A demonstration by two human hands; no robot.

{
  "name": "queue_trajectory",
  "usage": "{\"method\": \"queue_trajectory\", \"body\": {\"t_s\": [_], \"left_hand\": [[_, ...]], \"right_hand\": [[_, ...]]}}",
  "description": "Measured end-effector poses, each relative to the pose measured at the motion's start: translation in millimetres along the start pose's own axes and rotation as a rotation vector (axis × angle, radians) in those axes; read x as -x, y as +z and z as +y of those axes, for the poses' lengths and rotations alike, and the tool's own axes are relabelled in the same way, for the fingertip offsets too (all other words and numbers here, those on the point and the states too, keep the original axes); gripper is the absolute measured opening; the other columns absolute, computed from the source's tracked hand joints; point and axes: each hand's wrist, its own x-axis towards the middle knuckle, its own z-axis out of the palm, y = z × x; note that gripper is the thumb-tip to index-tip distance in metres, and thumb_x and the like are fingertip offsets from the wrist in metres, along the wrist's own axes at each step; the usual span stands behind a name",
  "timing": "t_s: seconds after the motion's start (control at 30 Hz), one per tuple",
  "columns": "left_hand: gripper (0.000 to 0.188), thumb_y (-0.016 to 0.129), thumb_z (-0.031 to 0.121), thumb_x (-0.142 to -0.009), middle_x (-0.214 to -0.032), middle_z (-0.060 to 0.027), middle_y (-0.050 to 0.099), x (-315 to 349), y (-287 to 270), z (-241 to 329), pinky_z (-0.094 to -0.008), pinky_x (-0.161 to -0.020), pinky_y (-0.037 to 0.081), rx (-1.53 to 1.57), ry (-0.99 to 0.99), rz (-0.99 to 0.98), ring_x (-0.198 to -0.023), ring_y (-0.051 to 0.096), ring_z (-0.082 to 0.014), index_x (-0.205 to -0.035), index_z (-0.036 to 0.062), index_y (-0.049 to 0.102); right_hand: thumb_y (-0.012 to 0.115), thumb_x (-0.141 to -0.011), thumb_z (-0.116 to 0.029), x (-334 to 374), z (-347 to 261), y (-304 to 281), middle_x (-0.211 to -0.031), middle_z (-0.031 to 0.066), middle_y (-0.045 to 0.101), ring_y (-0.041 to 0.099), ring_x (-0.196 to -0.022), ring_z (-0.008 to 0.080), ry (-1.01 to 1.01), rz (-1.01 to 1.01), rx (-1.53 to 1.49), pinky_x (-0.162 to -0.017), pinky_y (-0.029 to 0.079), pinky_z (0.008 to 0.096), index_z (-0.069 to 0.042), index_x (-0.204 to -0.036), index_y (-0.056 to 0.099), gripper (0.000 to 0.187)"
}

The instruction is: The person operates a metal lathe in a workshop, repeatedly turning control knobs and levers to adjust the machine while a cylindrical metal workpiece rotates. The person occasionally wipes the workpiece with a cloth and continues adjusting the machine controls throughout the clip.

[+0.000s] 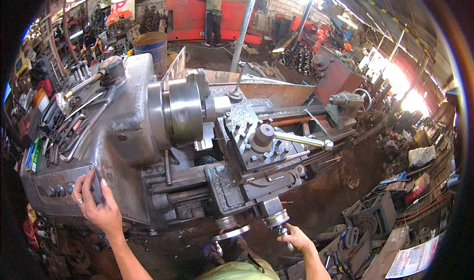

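Observation:
A large grey metal lathe (131, 127) fills the middle, with a shiny round chuck (185, 109) gripping a short metal workpiece (221, 105). My left hand (101, 208) rests on the control panel (52, 190) at the headstock's front, its fingers stretched beside several round knobs. Whether it presses a control cannot be made out. Below the carriage, my right hand (297, 239) is closed on the crank handle (282, 230) of the cross slide. Left of it hangs a handwheel (232, 233), untouched. The tool post (262, 138), with its long lever (303, 140), sits above, among metal chips.
Wrenches and hex keys (89, 127) lie on the headstock. The tailstock (345, 102) stands at the bed's right end. A rusty drum (150, 45) is behind, and a person (213, 13) stands by a red machine (185, 20). Metal scrap (377, 213) crowds the right.

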Motion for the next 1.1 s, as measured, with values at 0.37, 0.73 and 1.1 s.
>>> {"method": "queue_trajectory", "body": {"t_s": [0.37,0.73,1.1], "left_hand": [[0.026,0.067,0.005,-0.088,-0.114,-0.0150,0.059,1,1,-3,-0.0443,-0.094,0.045,0.004,0.016,-0.017,-0.109,0.056,-0.0301,-0.114,0.0005,0.067],[0.024,0.067,0.004,-0.088,-0.111,-0.0159,0.060,0,5,-3,-0.0445,-0.093,0.045,-0.063,-0.015,-0.007,-0.107,0.057,-0.0313,-0.112,-0.0014,0.067],[0.022,0.065,0.002,-0.089,-0.111,-0.0165,0.060,2,3,-8,-0.0442,-0.093,0.045,-0.026,0.003,-0.002,-0.108,0.057,-0.0312,-0.111,-0.0019,0.067]], "right_hand": [[0.077,-0.074,-0.036,12,-19,5,-0.104,0.0136,0.068,0.061,-0.092,0.0177,-0.042,0.096,0.080,-0.083,0.049,0.0332,0.011,-0.128,0.053,0.075],[0.071,-0.080,-0.034,-5,40,78,-0.078,0.0241,0.069,0.069,-0.074,0.0312,0.113,0.253,0.321,-0.067,0.052,0.0435,0.006,-0.082,0.068,0.040],[0.073,-0.076,-0.050,29,0,43,-0.080,0.0278,0.068,0.070,-0.084,0.0390,0.146,0.219,0.541,-0.077,0.054,0.0447,0.002,-0.081,0.072,0.052]]}}
